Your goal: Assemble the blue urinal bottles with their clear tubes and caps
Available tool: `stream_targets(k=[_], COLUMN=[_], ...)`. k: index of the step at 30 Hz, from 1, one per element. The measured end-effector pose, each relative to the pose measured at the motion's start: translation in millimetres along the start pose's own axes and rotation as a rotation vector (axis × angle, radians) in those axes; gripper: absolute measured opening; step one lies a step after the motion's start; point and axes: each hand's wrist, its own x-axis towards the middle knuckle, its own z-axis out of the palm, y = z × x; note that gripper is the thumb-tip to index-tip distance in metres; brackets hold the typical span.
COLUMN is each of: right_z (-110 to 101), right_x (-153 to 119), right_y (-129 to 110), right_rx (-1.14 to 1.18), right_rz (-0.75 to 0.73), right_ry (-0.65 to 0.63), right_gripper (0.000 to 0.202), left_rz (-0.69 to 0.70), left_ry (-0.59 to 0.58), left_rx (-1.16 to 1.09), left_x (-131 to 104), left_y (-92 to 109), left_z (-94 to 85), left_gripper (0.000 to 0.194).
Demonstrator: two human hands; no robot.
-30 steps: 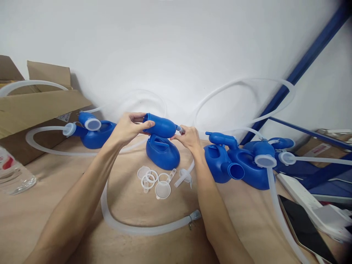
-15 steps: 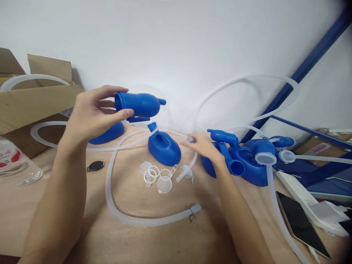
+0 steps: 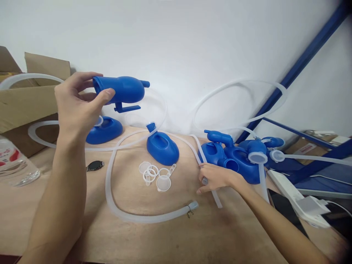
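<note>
My left hand (image 3: 82,97) grips a blue plastic neck piece (image 3: 125,89) by its wide end, raised above the table, its narrow spout pointing right. A small blue clip hangs beneath it. At the right, my right hand (image 3: 216,178) is closed around a translucent hose, whose cut end (image 3: 217,200) sticks out below the palm. A blue bottle (image 3: 162,148) lies between the hands, with a white hose passing behind it. In front of that bottle are several clear rings and caps (image 3: 154,174). A thick hose end with a metal clamp (image 3: 189,211) rests nearer me.
More blue bottles (image 3: 247,168) with hoses crowd the right, beside a white power strip (image 3: 297,198) and a dark phone (image 3: 287,212). At left are another blue bottle (image 3: 106,132), a black watch (image 3: 95,165), a water bottle (image 3: 16,165) and a cardboard box (image 3: 30,106).
My left hand has moved up and left with the blue piece. My right hand has come down and right, closing on the hose, and the hose has shifted right with it.
</note>
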Motion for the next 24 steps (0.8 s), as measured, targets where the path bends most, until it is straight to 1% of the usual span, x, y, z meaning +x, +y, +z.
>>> stream_targets(k=[1, 3, 5, 6, 8, 12, 14, 15, 16, 18, 20, 22, 24], right_z=[-3, -11, -20, -25, -34, -42, -41, -41, -41, -45, -55, -72, -95], right_x=[-3, -7, -6, -3, 5, 32, 49, 58, 67, 86, 103, 119, 131], right_y=[0, -1, -2, -2, -4, -6, -6, -6, -4, 2, 12, 25, 39], right_rx=[0.034, 0.111, 0.173, 0.195, 0.196, 0.008, -0.107, -0.171, -0.242, -0.394, -0.510, -0.564, -0.573], right_rz=[0.011, 0.029, 0.044, 0.037, 0.014, 0.065, 0.086, 0.080, 0.071, 0.060, 0.070, 0.099, 0.108], right_ry=[-0.044, -0.155, -0.176, -0.159, -0.070, 0.260, 0.423, 0.475, 0.506, 0.517, 0.507, 0.532, 0.594], right_gripper=[0.043, 0.050, 0.050, 0.048, 0.045, 0.043, 0.035, 0.030, 0.025, 0.019, 0.021, 0.023, 0.024], left_rz=[-0.023, -0.067, -0.089, -0.087, -0.070, -0.072, -0.092, -0.099, -0.104, -0.108, -0.100, -0.089, -0.083], left_ry=[-0.033, -0.116, -0.180, -0.197, -0.206, -0.234, -0.264, -0.275, -0.285, -0.311, -0.342, -0.372, -0.388], left_rx=[-0.013, -0.030, -0.028, -0.022, -0.004, 0.019, 0.015, 0.009, 0.001, -0.015, -0.029, -0.045, -0.066], left_x=[0, -2, -4, -5, -5, -5, -4, -4, -4, -4, -4, -4, -4], left_y=[0, 1, 3, 4, 5, 8, 10, 11, 12, 12, 12, 11, 11], left_z=[-1.8, -4.1, -4.7, -4.4, -3.7, -4.6, -5.9, -6.4, -6.7, -6.7, -6.4, -6.4, -6.9], left_gripper=[0.049, 0.049, 0.047, 0.045, 0.045, 0.047, 0.048, 0.048, 0.048, 0.049, 0.049, 0.049, 0.049])
